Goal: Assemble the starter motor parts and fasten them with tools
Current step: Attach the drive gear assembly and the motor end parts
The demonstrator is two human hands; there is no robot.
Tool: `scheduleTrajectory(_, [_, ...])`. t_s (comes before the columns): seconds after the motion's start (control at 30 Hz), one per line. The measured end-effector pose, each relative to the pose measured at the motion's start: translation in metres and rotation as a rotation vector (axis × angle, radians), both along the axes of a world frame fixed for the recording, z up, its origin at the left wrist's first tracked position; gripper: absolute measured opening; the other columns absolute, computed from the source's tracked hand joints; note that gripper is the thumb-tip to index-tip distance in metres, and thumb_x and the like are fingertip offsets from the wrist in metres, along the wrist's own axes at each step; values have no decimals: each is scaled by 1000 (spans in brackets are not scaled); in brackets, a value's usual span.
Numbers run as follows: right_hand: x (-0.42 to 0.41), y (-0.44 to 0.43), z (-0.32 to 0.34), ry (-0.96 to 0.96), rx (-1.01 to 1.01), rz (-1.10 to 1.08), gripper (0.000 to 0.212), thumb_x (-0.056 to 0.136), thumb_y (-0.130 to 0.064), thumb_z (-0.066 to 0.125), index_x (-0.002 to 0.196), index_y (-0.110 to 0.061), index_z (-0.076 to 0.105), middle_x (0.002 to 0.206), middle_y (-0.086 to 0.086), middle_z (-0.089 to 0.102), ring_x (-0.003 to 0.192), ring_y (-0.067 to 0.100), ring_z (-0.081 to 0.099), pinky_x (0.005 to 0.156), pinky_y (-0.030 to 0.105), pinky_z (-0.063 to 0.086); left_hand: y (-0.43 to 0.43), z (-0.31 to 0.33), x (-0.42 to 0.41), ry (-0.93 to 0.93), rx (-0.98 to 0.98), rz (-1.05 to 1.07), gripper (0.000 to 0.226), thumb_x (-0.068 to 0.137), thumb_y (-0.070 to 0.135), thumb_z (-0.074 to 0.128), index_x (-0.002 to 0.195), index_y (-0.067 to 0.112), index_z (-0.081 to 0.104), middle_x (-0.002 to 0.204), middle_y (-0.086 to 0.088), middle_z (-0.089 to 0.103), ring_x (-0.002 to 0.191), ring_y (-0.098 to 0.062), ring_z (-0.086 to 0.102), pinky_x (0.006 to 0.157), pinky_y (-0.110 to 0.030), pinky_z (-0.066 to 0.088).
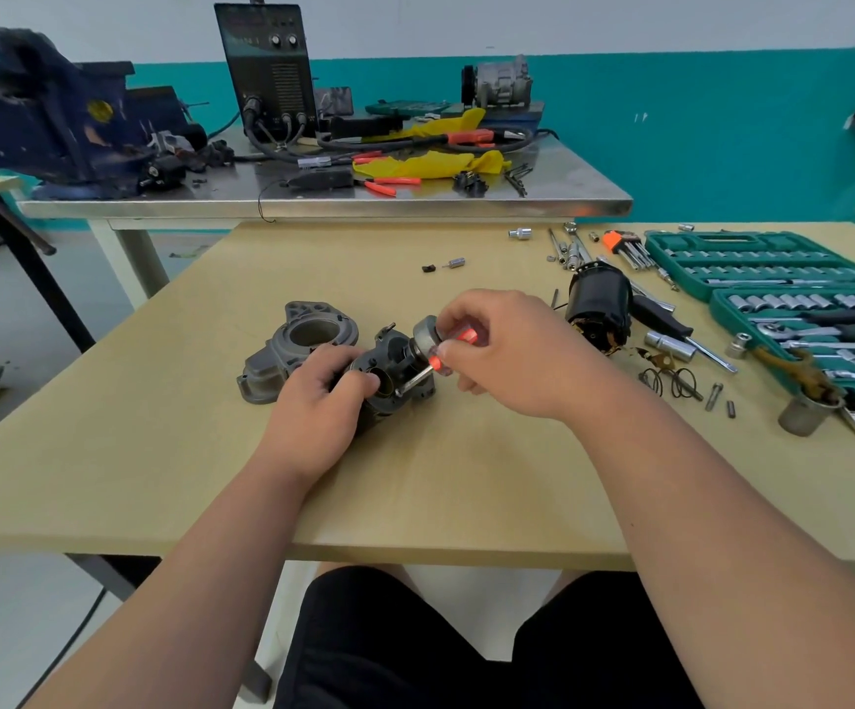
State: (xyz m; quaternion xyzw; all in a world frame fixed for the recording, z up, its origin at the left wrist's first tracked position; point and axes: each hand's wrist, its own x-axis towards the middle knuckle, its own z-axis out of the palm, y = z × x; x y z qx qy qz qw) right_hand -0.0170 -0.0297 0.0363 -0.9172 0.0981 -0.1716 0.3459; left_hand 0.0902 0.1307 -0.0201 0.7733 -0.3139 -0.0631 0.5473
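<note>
My left hand (320, 396) grips a dark starter motor housing (394, 373) that lies on the tan table (415, 493). A red-handled screwdriver (438, 358) is pinched in my right hand (512, 350), its metal shaft angled down-left into the housing's face. A grey round cap (425, 337) sticks out of the housing just behind the handle. The grey cast nose housing (295, 350) lies to the left, touching the dark part. The black armature body (599, 309) stands apart to the right.
An open green socket set (783, 294) fills the right side, with loose sockets, hex keys (624, 248), springs (670, 383) and bolts beside it. A metal cup (803, 414) stands near the right edge. Behind is a steel bench (543, 199) with a blue vise (41, 115) and welder (266, 69).
</note>
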Motion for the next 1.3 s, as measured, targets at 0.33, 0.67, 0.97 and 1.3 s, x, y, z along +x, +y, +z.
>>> scheduleTrajectory(0.33, [3,-2,4,256,-145,23,33,96,-49,42,99,-20,57,91,-3,61,73,8,56,62,32,46,-1,-2,2,-9,-13,3,17,71,35,47,77,42,62,96,5,60,89,-1,54,73,-23,38])
scheduleTrajectory(0.67, [3,-3,5,226,-280,-27,40,98,-52,33,87,-19,53,71,-2,56,55,12,55,50,29,39,-2,-3,4,5,-13,4,17,72,35,47,76,42,63,96,3,60,90,-7,56,75,-25,40])
scheduleTrajectory(0.97, [8,0,4,158,-222,-20,37,98,-47,38,90,-18,59,62,-4,52,48,11,49,47,26,32,-1,-2,4,-2,-5,-6,18,72,36,47,78,43,62,97,4,59,89,0,54,77,-22,40])
scheduleTrajectory(1.3, [10,3,9,171,-166,-9,23,100,-36,39,88,-22,53,64,-6,58,48,14,55,50,26,39,-2,-1,2,-15,-14,-7,14,72,34,47,76,42,58,92,6,57,80,12,50,64,-6,34])
